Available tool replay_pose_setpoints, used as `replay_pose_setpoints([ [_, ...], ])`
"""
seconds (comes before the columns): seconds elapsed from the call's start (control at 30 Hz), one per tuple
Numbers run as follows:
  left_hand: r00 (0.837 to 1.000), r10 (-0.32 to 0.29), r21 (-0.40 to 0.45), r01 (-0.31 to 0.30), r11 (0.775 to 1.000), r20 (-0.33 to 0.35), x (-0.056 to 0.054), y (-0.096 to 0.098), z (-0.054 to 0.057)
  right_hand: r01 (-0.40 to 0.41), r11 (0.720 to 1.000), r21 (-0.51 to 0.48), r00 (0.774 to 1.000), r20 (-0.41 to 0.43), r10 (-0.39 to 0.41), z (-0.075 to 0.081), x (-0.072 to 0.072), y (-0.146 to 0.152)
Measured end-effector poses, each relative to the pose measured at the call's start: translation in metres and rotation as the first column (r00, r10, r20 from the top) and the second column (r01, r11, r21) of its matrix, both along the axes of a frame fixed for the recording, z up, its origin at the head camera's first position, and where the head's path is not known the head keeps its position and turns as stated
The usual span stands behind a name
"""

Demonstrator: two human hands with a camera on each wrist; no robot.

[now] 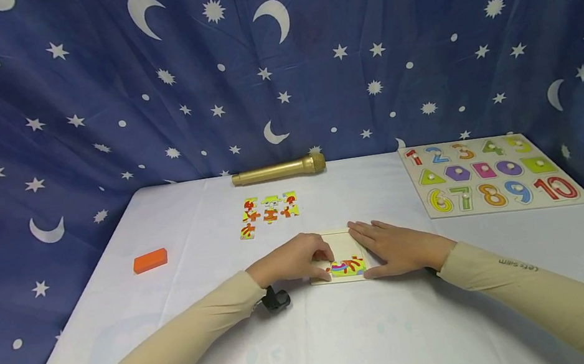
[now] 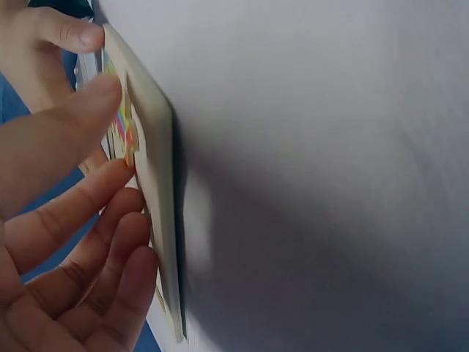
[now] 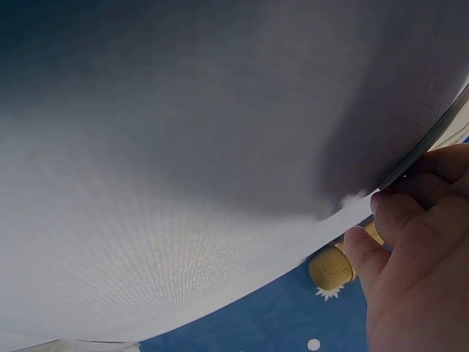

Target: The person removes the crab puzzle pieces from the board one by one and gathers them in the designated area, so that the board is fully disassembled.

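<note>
A shallow wooden puzzle board (image 1: 339, 243) lies on the table, with joined yellow, red and rainbow pieces (image 1: 349, 267) along its near side. At its left edge, my left hand (image 1: 294, 258) pinches a small jigsaw piece (image 2: 130, 141) between thumb and index finger; in the left wrist view the other fingers curl loosely against the board's side. My right hand (image 1: 395, 246) rests on the board's right edge with its fingers extended. In the right wrist view, that hand's fingers (image 3: 410, 220) lie along the board's rim.
Several loose jigsaw pieces (image 1: 270, 215) lie beyond the board to the left. Behind them is a gold microphone (image 1: 279, 170). An orange block (image 1: 149, 261) sits at far left, and a number-and-shape peg board (image 1: 486, 178) at back right. A starry blue curtain (image 1: 275, 71) hangs behind the table.
</note>
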State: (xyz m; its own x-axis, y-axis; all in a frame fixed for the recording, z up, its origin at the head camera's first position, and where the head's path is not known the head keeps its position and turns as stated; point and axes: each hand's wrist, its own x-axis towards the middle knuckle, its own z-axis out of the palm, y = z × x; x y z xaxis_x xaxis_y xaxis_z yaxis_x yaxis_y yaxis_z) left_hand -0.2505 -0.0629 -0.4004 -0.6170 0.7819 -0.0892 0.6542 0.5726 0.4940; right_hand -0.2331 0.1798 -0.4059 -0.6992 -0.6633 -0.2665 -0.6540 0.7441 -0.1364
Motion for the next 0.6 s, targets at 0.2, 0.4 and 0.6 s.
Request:
replay_pose_setpoints([
  [0.2, 0.999, 0.040, -0.006, -0.040, 0.999, 0.004, 0.0022, 0.0040, -0.0030, -0.009, 1.000, -0.008, 1.000, -0.005, 0.009, -0.0016, -0.0003, 0.0006],
  [0.4, 0.998, 0.061, 0.028, -0.062, 0.998, 0.031, 0.0044, 0.0054, -0.0041, -0.008, 1.000, -0.005, 1.000, -0.003, 0.008, -0.0014, -0.0005, -0.0001],
  [0.6, 0.997, 0.060, 0.058, -0.063, 0.996, 0.048, 0.0058, 0.0062, -0.0046, -0.010, 1.000, -0.003, 1.000, -0.003, 0.010, -0.0016, -0.0008, -0.0005],
])
